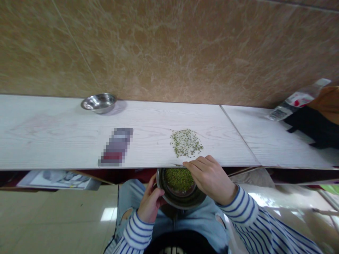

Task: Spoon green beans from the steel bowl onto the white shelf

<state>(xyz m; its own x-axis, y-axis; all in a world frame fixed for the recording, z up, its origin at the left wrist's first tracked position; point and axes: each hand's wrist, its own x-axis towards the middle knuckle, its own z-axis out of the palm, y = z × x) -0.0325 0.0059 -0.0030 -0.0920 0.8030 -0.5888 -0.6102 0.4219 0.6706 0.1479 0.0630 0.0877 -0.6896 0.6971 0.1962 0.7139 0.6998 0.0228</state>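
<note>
My left hand (153,200) grips the left rim of a metal bowl (182,203), thumb on top, below the counter's front edge. Small green beans (179,179), like mung beans, lie in the bowl. Above the bowl, at the counter edge, my right hand (210,178) is closed with its fingers together. A thin dark sliver shows at its fingertips, too small to name. Just beyond that hand, a flat patch of white grains mixed with green beans (186,143) is spread on the counter.
A second metal bowl (99,104) stands against the wall at the back left of the white counter (148,120). A pixelated flat object (116,146) lies before it. On the right, a plastic bottle (296,100) leans by a black and brown bag (317,120). An open drawer (60,180) sits below left.
</note>
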